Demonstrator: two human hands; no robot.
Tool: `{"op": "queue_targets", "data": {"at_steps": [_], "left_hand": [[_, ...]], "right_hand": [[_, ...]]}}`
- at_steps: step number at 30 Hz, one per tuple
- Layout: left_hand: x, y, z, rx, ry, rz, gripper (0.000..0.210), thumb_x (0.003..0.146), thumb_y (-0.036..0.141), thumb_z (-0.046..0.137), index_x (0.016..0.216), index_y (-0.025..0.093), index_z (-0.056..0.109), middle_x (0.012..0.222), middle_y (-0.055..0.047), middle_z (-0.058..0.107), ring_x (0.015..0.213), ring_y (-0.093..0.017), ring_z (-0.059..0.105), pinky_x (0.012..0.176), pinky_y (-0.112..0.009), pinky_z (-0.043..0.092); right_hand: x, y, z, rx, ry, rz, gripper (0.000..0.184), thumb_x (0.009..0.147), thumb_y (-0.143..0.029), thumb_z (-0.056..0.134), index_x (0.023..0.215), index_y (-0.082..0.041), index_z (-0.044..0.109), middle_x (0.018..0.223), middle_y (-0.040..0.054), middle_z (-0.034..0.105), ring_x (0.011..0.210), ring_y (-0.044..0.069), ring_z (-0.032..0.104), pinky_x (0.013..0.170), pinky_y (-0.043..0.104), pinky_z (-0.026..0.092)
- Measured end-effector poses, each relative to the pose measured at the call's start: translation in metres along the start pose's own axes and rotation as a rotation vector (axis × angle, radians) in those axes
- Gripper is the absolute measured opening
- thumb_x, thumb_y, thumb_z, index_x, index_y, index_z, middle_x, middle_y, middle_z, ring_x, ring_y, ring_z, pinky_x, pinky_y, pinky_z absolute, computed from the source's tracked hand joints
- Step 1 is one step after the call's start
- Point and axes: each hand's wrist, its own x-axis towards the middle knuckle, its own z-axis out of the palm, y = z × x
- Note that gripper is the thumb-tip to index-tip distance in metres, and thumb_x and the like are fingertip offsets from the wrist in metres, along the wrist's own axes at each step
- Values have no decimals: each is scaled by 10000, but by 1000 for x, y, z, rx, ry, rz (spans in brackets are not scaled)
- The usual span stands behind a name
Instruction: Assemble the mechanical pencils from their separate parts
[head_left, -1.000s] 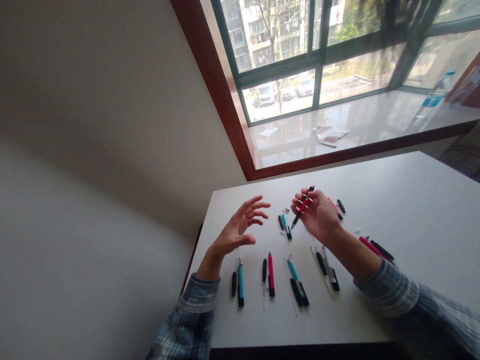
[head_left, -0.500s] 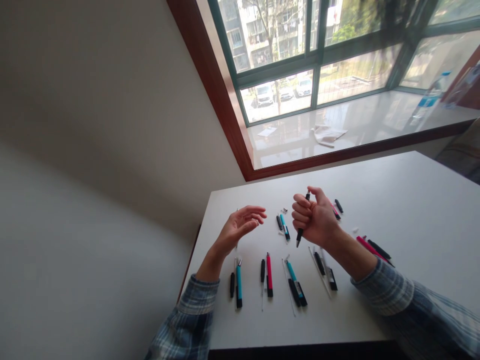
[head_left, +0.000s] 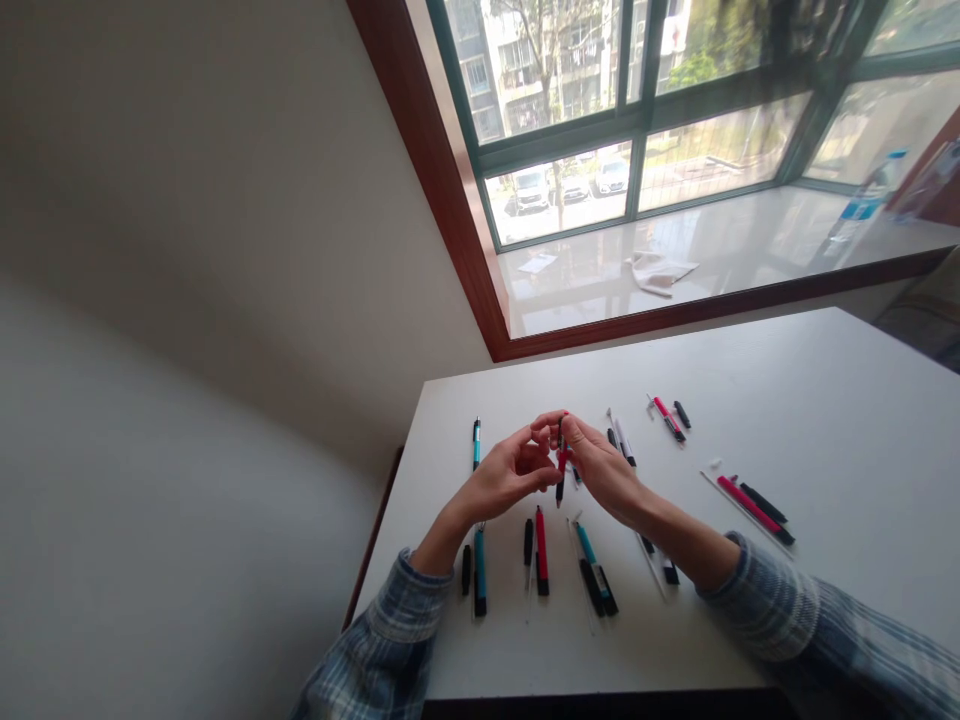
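A red and black pen (head_left: 562, 462) stands nearly upright above the table, its point downward. My right hand (head_left: 600, 460) pinches the upper part between thumb and fingers. From the other side, my left hand (head_left: 510, 472) has its curled fingers and thumb on the pen too. Below the hands lie pen parts in groups: a turquoise barrel (head_left: 480, 575), a red barrel (head_left: 541, 555) and another turquoise barrel (head_left: 589, 550), with black grips and thin refills beside them. Pen parts behind my right hand are partly hidden.
A whole turquoise pen (head_left: 476, 440) lies left of my hands. On the right are red pen parts (head_left: 754, 503), and farther back a smaller red set (head_left: 666, 415). The white table (head_left: 750, 380) meets a windowsill (head_left: 585, 305) with a cloth (head_left: 660, 272) and a bottle (head_left: 870, 200).
My right hand has moved left from its raised fist grip, bringing the pen toward my left hand. My left hand, empty before, now has its fingers on the pen.
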Motion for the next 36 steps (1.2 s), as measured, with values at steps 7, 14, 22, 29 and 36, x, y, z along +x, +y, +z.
{"op": "queue_targets", "data": {"at_steps": [7,14,22,29,36], "left_hand": [[0,-1,-1,182,114,37,391,902,444,740,1113,118,693,970,-91,713,810,-177,667,734,-304,548],[-5,6,1,164,22,84,258,939,370,693,1051,137,679,967,-89,734,851,-179,688,813,-322,567],[-9,2,-26,542,317,-15,618,940,304,614,1543,317,477,859,22,688,670,-118,638,711,-243,546],[-8,-4,-25,852,386,-74,715,928,259,550,1612,356,369,829,44,688,636,-118,608,718,-230,514],[-8,-1,-27,1014,392,-187,326,930,302,545,1187,273,744,818,-18,720,769,-196,660,739,-295,490]], "right_hand": [[-2,0,0,-138,30,-73,486,1058,-619,384,1261,-300,690,1315,71,656,1108,230,640,959,383,526],[0,-7,-4,-142,-26,46,532,1039,-633,425,1481,-373,567,1372,76,622,944,186,639,835,350,543],[8,-7,-20,-422,240,-41,605,1022,-661,402,1344,-235,688,1171,107,693,883,198,594,670,285,487],[2,-7,-9,-539,117,-78,542,1052,-590,393,1184,-208,755,1095,92,728,948,218,623,784,322,498],[-2,-13,-3,-615,86,-88,483,1067,-536,407,1105,-225,776,1046,62,748,943,219,643,839,341,486]]}}
